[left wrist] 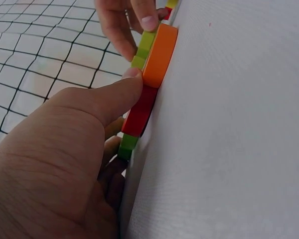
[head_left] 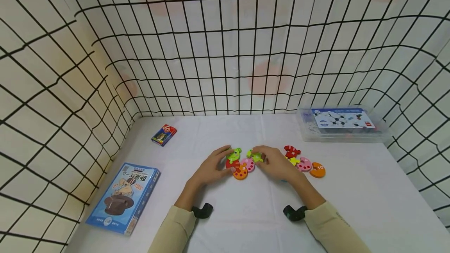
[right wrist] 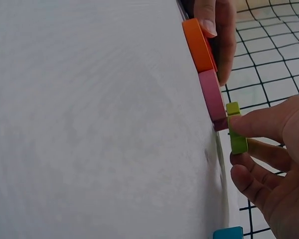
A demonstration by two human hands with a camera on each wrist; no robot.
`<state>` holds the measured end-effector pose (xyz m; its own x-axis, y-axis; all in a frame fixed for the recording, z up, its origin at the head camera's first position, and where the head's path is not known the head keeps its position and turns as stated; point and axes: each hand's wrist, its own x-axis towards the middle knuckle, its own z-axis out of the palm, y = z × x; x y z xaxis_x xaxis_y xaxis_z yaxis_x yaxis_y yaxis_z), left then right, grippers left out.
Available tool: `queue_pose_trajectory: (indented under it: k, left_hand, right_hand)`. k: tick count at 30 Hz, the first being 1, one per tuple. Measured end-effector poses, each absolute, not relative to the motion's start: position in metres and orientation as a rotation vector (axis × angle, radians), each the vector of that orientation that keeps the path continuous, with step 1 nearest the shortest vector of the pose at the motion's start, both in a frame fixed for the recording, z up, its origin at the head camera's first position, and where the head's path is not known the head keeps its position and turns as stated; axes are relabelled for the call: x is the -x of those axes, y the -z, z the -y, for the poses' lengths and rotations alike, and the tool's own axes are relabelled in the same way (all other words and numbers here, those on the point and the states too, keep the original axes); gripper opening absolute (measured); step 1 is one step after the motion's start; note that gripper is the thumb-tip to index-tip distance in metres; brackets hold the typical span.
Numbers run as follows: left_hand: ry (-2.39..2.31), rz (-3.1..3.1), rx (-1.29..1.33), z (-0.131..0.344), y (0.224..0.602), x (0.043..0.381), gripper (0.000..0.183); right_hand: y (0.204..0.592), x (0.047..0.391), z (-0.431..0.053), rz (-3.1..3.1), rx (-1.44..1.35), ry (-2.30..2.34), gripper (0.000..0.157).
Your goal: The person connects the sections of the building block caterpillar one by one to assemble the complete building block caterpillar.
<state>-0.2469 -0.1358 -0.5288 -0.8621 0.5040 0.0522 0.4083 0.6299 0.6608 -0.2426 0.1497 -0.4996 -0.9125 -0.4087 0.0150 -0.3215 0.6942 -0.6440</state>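
Observation:
A short curve of wooden puzzle pieces lies on the table: a green head piece with a face (head_left: 234, 154), a red piece (left wrist: 140, 110), a dotted orange piece (head_left: 240, 172) and a dotted pink piece (head_left: 249, 164). My left hand (head_left: 211, 167) grips this group from the left, thumb by the red and orange pieces, fingers round the green head. Between thumb and fingers, my right hand (head_left: 275, 163) pinches a lime-green piece (right wrist: 237, 130), tilted up beside the pink one. A blue piece (right wrist: 228, 233) sits near the right hand, mostly hidden by it in the head view.
Right of the hands lie a red piece (head_left: 292, 151), a yellow piece (head_left: 294, 161), a pink piece (head_left: 304, 164) and an orange piece (head_left: 318, 170). A clear plastic case (head_left: 344, 124) stands back right. Leftward are a small card box (head_left: 164, 134) and a blue box (head_left: 124, 198). Black mesh surrounds the table.

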Motion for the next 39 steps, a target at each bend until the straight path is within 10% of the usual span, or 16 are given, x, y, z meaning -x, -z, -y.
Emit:
queue_pose_trajectory:
  k: [39]
  left_hand:
    - [-1.086, -2.768, -0.726, 0.130, 0.532, 0.245, 0.070]
  right_hand:
    - [0.492, 0.230, -0.204, -2.904, 0.468, 0.992, 0.037]
